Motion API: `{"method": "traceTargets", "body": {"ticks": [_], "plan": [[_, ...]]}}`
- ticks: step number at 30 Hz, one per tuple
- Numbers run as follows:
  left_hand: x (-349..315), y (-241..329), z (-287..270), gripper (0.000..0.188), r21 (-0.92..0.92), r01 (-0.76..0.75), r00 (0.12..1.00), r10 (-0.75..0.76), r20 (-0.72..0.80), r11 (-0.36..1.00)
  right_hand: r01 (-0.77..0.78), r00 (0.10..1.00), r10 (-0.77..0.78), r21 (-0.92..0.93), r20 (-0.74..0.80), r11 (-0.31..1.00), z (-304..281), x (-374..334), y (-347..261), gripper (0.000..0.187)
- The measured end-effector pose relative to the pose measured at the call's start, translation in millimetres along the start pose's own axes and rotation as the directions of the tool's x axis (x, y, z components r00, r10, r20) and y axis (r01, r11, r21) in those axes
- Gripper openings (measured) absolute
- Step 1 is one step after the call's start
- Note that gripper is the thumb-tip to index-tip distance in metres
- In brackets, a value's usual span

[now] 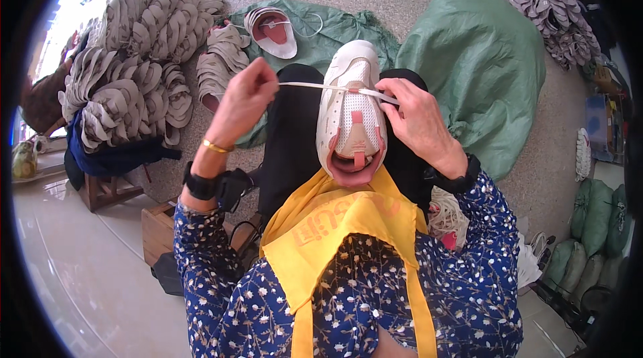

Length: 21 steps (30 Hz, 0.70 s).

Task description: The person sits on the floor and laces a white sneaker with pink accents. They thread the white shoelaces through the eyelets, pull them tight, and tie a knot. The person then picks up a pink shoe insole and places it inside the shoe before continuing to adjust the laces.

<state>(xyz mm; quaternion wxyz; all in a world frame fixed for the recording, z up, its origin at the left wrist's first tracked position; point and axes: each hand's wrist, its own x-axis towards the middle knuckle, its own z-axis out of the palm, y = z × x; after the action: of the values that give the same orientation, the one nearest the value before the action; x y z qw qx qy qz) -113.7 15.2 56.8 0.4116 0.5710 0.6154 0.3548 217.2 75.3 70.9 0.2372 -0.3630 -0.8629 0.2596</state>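
A white sneaker (331, 120) with pink lining and a pink tongue tab rests between my knees, its toe pointing away from me. A flat white shoelace (301, 84) runs through the eyelets low on its throat. My left hand (244, 100) is closed in a pinch on one end, pulling it out taut to the left of the shoe. On the other side, my right hand (423, 120) pinches the lace's other length close to the eyelets, its fingers near the shoe's edge. The upper eyelets along the left side have no lace in them.
Another unlaced shoe upper (273, 33) with a loose lace lies on a green sheet (358, 23) ahead. Stacked uppers (221, 63) sit beside it. Large piles of grey uppers (134, 83) stand at the left, and a bulky green sack (479, 70) at the right. A yellow apron (335, 217) covers my lap.
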Motion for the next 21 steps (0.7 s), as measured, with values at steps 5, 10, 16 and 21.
{"method": "traceTargets", "body": {"ticks": [5,10,16,21], "plan": [[-14,9,20,0.013,0.242,-0.042,0.991,0.072,-0.117,0.969,0.054,0.997,-0.060,-0.134,-0.043,0.989,3,2,7,0.024],[-17,32,41,0.035,0.552,-0.279,0.912,0.397,-0.103,0.785,0.047,0.994,-0.064,-0.184,-0.085,0.982,6,0,4,0.026],[-10,25,49,0.016,0.674,-0.351,0.873,0.488,-0.016,0.650,0.030,0.992,-0.048,-0.153,-0.117,0.988,3,-3,9,0.019],[-14,22,47,0.013,0.647,-0.305,0.916,0.400,-0.001,0.699,0.002,0.993,-0.012,-0.086,-0.119,0.996,0,-8,11,0.011]]}}
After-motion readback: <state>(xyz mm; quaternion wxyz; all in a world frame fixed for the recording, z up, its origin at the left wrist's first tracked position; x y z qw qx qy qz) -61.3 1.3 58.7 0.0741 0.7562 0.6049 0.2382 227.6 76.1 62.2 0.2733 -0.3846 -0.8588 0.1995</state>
